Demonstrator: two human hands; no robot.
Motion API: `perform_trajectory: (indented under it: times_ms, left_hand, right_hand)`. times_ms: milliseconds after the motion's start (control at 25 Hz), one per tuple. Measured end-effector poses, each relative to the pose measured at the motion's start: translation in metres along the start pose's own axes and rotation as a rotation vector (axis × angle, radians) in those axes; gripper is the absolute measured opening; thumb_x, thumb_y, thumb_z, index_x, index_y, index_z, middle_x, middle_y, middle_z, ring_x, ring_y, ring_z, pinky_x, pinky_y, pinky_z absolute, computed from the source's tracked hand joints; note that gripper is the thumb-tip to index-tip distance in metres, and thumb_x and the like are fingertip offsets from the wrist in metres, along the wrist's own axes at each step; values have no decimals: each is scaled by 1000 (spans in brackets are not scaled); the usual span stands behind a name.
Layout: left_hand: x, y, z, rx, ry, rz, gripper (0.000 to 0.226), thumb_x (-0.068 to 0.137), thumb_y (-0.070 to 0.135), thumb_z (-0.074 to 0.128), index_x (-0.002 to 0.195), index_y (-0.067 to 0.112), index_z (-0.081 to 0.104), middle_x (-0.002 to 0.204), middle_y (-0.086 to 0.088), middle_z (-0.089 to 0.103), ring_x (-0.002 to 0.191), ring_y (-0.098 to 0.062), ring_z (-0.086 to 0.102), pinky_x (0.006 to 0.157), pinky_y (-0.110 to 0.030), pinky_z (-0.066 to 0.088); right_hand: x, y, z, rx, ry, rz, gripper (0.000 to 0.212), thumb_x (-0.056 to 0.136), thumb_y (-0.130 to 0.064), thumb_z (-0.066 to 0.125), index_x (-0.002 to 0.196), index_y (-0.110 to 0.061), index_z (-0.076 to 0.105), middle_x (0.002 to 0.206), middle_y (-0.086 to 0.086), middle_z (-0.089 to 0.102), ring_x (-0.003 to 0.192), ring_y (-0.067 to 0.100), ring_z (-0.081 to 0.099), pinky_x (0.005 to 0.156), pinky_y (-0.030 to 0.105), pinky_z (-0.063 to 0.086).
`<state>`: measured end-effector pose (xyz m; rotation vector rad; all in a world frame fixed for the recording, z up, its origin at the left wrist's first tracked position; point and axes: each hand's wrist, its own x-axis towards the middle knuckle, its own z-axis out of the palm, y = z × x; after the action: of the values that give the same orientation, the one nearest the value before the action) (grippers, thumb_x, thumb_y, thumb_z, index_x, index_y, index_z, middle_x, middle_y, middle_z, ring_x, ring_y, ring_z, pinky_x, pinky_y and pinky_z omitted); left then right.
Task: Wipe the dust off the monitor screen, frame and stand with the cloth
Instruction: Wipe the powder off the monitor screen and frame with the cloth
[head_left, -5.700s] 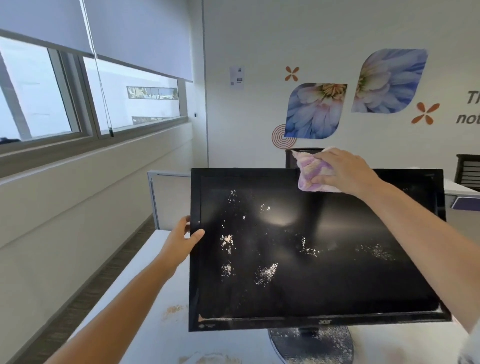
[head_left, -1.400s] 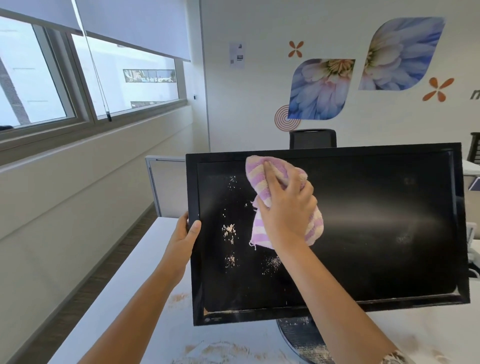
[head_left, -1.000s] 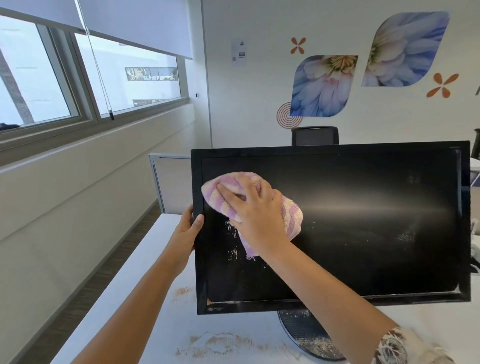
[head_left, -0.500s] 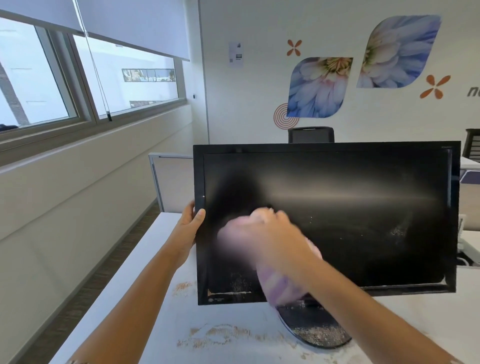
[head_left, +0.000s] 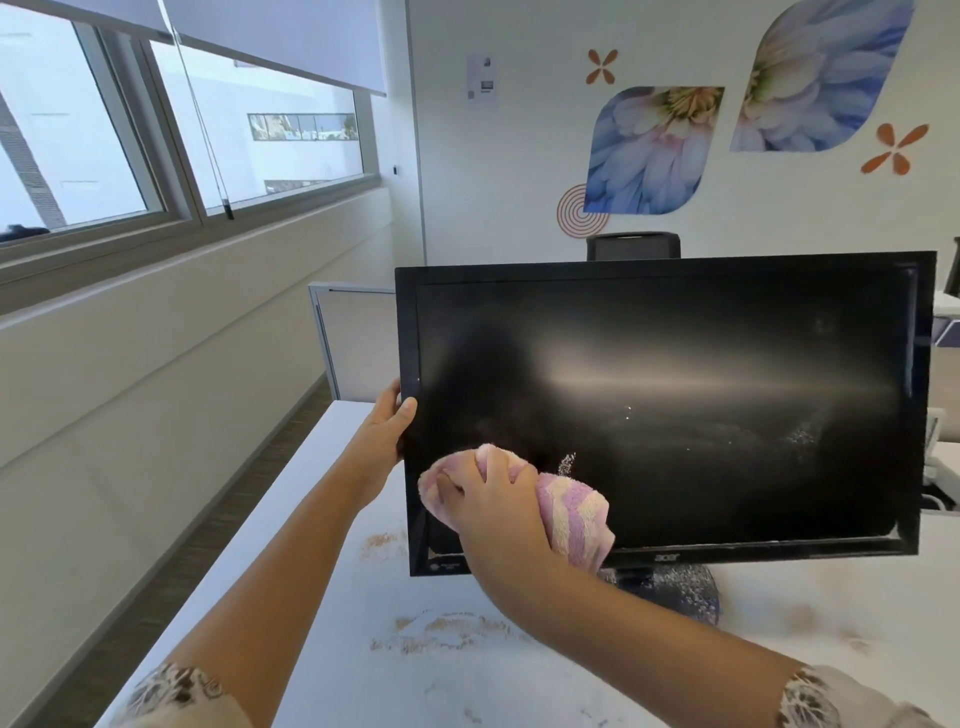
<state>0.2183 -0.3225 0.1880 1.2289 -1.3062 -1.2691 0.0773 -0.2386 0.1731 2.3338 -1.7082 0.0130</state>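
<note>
Your right hand grips the cloth on the monitor screen's lower left, left hand clasping the frame; right-side specks and dusty stand remain.

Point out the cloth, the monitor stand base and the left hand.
cloth (head_left: 574, 512): head view, striped fold right of the knuckles.
monitor stand base (head_left: 685, 592): head view, dusty top surface.
left hand (head_left: 387, 428): head view, back of hand at the monitor's left edge.

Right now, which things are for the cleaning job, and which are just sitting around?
For the job:
- black flat monitor, left hand holding its edge
- pink and purple striped cloth, gripped by the right hand
- round, dusty black stand

Just there:
- white desk with brown dust
- black office chair
- flower wall pictures
</note>
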Motion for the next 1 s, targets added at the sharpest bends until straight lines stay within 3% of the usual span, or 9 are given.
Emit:
perform_trajectory:
  times_ms: [80,160,280,440,520,560,720,880,1000]
  left_hand:
    - [-1,2,2,4,20,-8,51,96,34,34,144,33,16,153,5,21,140,-27,24,109,-41,28]
    - [-2,4,2,13,23,-19,51,96,33,35,144,31,16,152,3,24,138,-28,27,110,-43,29]
    - [-5,5,-2,33,17,-20,49,97,30,35,143,30,20,149,0,31,134,-30,34,108,-45,32]
    - [-5,6,-4,38,8,0,47,97,28,36,142,29,22,147,-1,35,133,-32,35,108,-46,33]
    - [-4,6,-2,48,9,4,47,96,30,36,142,30,22,148,-1,32,134,-32,34,108,-47,32]
    - [-4,6,-1,48,15,2,48,96,31,36,142,30,22,149,-1,31,134,-32,33,109,-47,32]
    - [-2,1,-2,40,25,-9,49,95,34,36,142,32,21,150,1,29,135,-32,31,110,-47,31]
    - [2,0,-5,52,7,0,49,95,35,37,141,33,22,150,0,30,135,-32,32,108,-46,32]
    - [4,-1,-7,53,3,9,47,95,33,36,140,33,23,148,0,32,134,-31,34,105,-44,35]
  right_hand:
    - [-11,-16,18,32,-34,28,39,100,-23,44,137,-14,34,139,8,34,129,26,31,107,39,29]
    - [-24,-23,27,63,35,0,29,101,-19,35,129,-15,43,132,5,42,122,23,36,101,37,29]
    - [-35,-5,25,134,-21,-69,29,97,-18,43,126,-20,50,128,6,45,118,25,37,95,41,30]
    - [-56,25,12,-7,-268,125,35,88,-26,61,121,-29,52,125,3,42,117,26,38,89,39,38]
    - [-63,50,-6,8,-157,293,29,84,-26,59,111,-33,50,119,0,41,112,25,40,81,37,37]
    - [-62,68,-17,53,-11,356,25,85,-26,56,108,-34,48,118,0,42,108,25,42,77,36,36]
    - [-45,162,-54,59,556,452,45,84,-15,60,127,-24,51,129,14,44,99,37,48,72,46,46]
    - [-31,190,-31,230,528,702,54,85,-8,60,136,-20,47,134,18,37,106,41,42,84,51,47]
    - [-30,146,-1,113,561,527,59,69,-9,75,124,-19,60,117,25,51,90,44,51,67,50,50]
